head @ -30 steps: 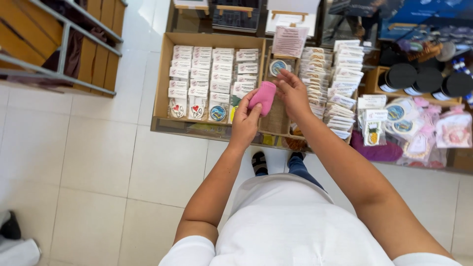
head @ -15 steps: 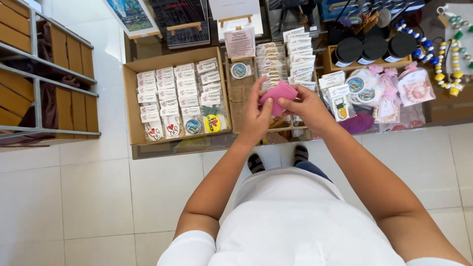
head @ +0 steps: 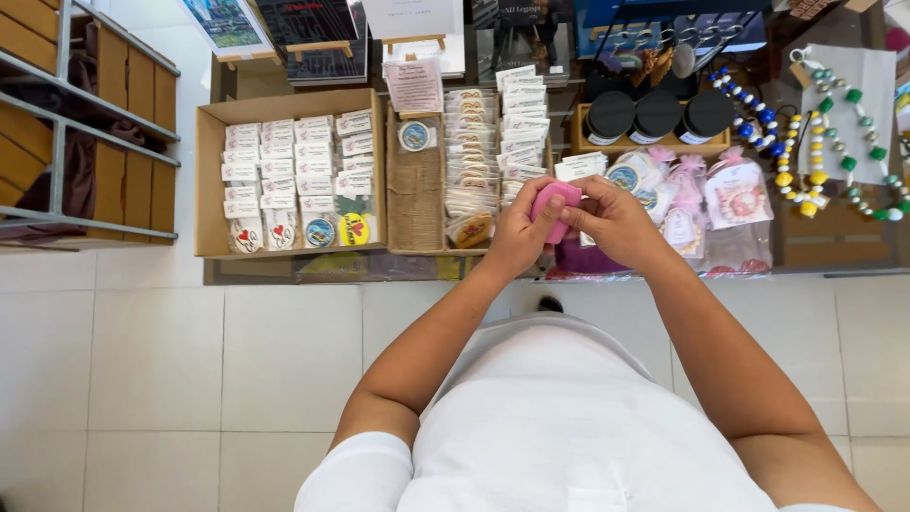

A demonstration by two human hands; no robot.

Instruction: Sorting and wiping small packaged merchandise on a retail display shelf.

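Observation:
Both my hands hold a small pink soft item (head: 553,201) in front of a display table. My left hand (head: 519,232) grips its left side with fingers curled around it. My right hand (head: 611,220) pinches its right end from above. The item hangs above a purple cloth (head: 580,258) at the table's front edge. Just beyond it lie small bagged goods with pink ribbons (head: 684,194).
A cardboard tray (head: 210,180) at the left holds rows of small packaged badges. Stacked carded items (head: 493,142) fill the middle. Black-lidded jars (head: 654,116) and bead strings (head: 806,152) stand at the right. A metal rack (head: 66,142) is at far left, white floor tiles below.
The view has shifted right along the table, so the cardboard tray now lies further left. Both hands keep hold of the pink item, which they have turned and drawn slightly closer.

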